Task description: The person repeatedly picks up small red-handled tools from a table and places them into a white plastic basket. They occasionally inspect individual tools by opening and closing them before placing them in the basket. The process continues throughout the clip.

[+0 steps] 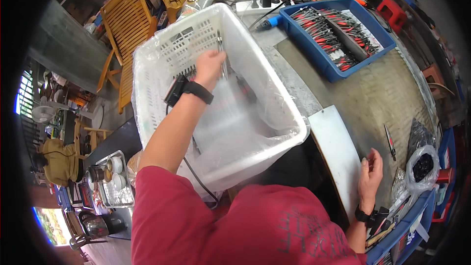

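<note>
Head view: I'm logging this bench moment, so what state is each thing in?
White basket: lined with clear plastic, nearly empty.
Left hand: inside basket, fingers shut on metal pliers.
Right hand: on the bench, fingers curled, empty as far as visible.
Blue tray: full of red-handled tools.
Clear bag: open, holding dark parts.

Lined basket (274,99) left of the bench (378,99); pliers tray (314,54) behind.

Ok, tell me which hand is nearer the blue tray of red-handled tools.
Left. The left hand is inside the white basket beside the blue tray; the right hand rests further off at the table's near edge.
</note>
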Motion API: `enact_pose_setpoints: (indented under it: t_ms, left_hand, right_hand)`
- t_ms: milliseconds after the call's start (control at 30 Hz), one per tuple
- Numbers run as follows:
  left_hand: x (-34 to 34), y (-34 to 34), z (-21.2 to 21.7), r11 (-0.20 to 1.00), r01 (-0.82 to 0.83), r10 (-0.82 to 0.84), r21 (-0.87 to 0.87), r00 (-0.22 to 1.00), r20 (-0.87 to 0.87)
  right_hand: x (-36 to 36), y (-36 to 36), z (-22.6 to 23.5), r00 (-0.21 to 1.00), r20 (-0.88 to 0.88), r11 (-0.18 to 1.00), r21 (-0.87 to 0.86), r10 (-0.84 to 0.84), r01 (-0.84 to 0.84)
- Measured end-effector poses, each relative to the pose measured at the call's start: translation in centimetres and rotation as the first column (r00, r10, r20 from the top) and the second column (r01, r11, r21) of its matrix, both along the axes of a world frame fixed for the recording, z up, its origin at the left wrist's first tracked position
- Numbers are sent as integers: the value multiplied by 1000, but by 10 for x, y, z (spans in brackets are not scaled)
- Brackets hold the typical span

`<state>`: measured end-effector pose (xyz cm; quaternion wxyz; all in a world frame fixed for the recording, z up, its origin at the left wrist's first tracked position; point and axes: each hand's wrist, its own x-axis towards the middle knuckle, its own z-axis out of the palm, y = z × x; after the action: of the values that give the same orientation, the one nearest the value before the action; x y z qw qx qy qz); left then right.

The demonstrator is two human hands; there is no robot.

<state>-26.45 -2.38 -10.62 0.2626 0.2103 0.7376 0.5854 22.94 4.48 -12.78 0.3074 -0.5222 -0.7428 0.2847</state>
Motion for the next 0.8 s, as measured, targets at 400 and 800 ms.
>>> enact_pose_setpoints:
  t_ms: [400, 800]
  left_hand:
    - [-11, 4, -169, 874, 98, -88, -476, 995, 43]
    - [8, 17, -173, 893, -22, 104, -449, 982, 160]
  right_hand:
    - [-11, -4, -18, 978, 210, 991, 126, 17, -45]
    - [-12, -4, -19, 983, 179, 988, 144, 28, -54]
